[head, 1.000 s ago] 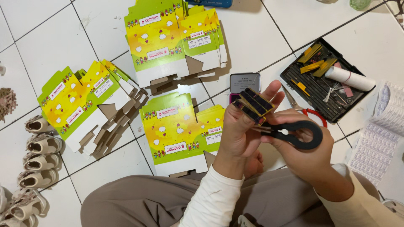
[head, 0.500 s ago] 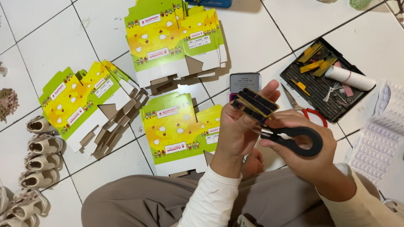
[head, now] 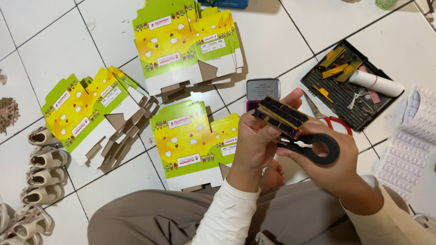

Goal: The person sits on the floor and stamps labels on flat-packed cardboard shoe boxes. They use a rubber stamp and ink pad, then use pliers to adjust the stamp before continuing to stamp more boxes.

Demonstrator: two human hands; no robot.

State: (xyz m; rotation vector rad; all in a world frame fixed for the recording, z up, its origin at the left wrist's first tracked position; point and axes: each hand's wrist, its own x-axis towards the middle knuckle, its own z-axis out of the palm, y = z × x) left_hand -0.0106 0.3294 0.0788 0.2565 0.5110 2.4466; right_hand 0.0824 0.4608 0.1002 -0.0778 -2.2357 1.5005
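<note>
Here, left hand [head: 256,140] gripping band stamp [head: 281,117], right hand [head: 334,165] holding its black handle [head: 318,149]

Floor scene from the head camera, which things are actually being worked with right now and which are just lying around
In hand:
left hand on the banded stamp
right hand gripping its black ring handle

Lying about:
flat green-yellow cartons
ink pad tin
red-handled scissors
black tool tray
sticker sheets
small sandals
</note>
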